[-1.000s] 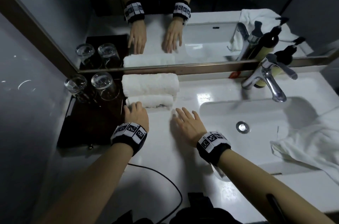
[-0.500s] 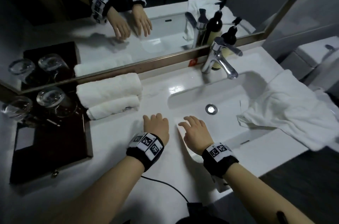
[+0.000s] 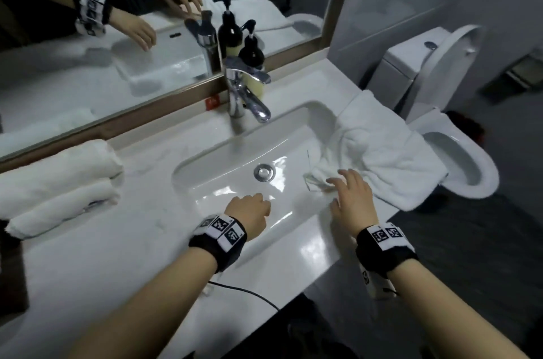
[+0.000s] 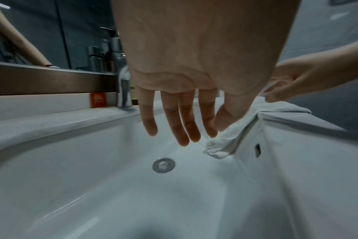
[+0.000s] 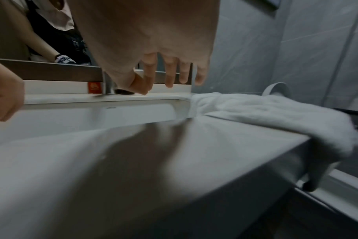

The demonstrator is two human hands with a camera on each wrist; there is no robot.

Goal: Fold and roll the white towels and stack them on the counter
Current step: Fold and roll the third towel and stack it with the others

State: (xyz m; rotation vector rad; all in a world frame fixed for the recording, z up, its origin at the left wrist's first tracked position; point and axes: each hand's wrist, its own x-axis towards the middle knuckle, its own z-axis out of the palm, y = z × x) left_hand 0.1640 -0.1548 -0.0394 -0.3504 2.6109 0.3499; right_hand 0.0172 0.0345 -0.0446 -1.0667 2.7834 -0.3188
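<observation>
Two rolled white towels (image 3: pixel 55 185) lie stacked at the far left of the white counter (image 3: pixel 123 244), by the mirror. A loose, crumpled white towel (image 3: pixel 382 147) (image 5: pixel 276 111) lies on the counter right of the basin, with one corner (image 4: pixel 221 145) hanging into the sink (image 3: pixel 235 159). My right hand (image 3: pixel 349 191) (image 5: pixel 170 80) hovers open with spread fingers just short of that towel's near corner. My left hand (image 3: pixel 249 209) (image 4: pixel 180 129) is open over the front of the basin, fingers straight and holding nothing.
A chrome faucet (image 3: pixel 246 97) and two dark pump bottles (image 3: pixel 251 50) stand behind the basin under the mirror. A toilet (image 3: pixel 449 112) sits right of the counter, and the loose towel overhangs the counter's right edge. A thin black cable (image 3: pixel 249 294) crosses the counter's front edge.
Both hands have left the rolled towels at the left and moved right across the basin. The view has swung right, and my right hand now reaches the loose towel.
</observation>
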